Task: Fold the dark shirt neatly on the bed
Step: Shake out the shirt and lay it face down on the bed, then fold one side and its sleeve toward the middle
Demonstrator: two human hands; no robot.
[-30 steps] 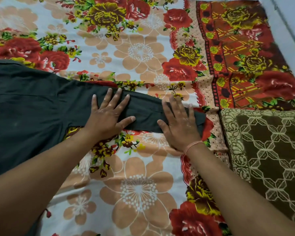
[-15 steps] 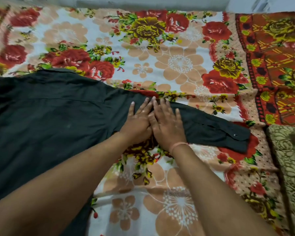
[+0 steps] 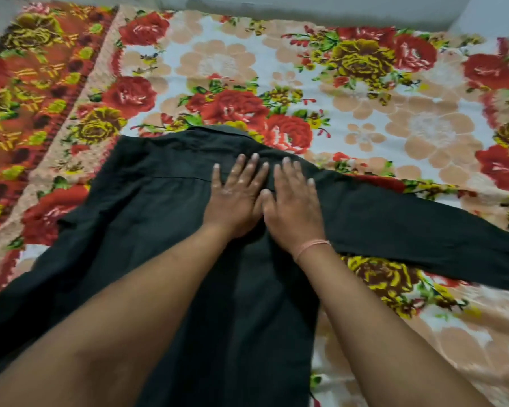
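Left hand (image 3: 232, 198) and right hand (image 3: 294, 205) press flat, fingers straight, on the dark shirt (image 3: 147, 230).

Dark shirt sleeve (image 3: 423, 227) cuff beyond right edge.

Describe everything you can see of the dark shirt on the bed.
The shirt is very dark, of plain woven cloth, spread on the floral sheet with its collar away from the camera. A seam crosses below the collar. One long sleeve lies flat out to the right; the left side is rumpled. The left hand and right hand press flat, side by side, near the right shoulder.
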